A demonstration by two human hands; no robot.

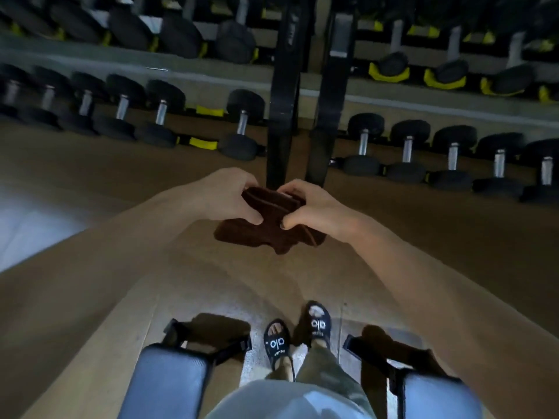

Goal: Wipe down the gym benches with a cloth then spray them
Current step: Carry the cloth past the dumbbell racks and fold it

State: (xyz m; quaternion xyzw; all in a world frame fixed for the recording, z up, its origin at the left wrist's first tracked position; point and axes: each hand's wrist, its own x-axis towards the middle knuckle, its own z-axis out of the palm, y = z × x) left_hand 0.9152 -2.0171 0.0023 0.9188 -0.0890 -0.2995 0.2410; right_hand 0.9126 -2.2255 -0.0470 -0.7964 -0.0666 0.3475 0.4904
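Both hands hold the dark brown cloth [266, 228] in mid-air over the wooden floor [90, 182], between the 2 padded benches [169, 379] at the near edge: the left hand [230, 195] has thumb and fingers curled round its left fold and the right hand [305, 207] pinches its right side, so each grip is closed on fabric. Judged from the bunched layers, the cloth is being folded into a pad for wiping, which has not yet begun. Far side: dumbbell rack [423, 110]; no spray bottle visible.
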